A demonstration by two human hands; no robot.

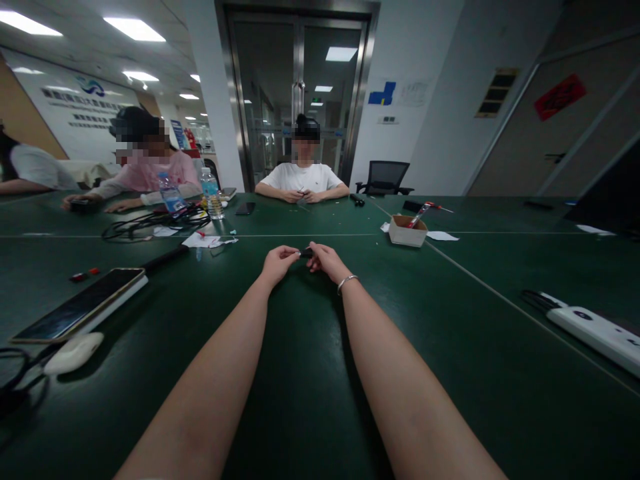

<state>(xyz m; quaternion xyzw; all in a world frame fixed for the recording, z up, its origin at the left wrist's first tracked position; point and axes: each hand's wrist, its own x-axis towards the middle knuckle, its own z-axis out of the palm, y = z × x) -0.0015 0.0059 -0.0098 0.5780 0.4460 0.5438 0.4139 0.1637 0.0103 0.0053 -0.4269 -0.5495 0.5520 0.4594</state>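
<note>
Both my arms reach forward over a dark green table (310, 347). Between my hands is a small black piece (305, 253) with a light, metal-looking tip on its left end; its exact kind is too small to make out. My left hand (278, 264) pinches the light end between thumb and fingers. On the other side, my right hand (326, 261) has its fingers closed on the black end, and a silver bangle (347, 284) circles that wrist. The fingertips partly hide the piece.
At left lie a phone on a white box (85, 303), a white rounded object (74, 353), cables (150, 223) and bottles (214, 200). A small open box (407, 232) holds a tool. A power strip (595, 330) lies at right. Several people sit around the table.
</note>
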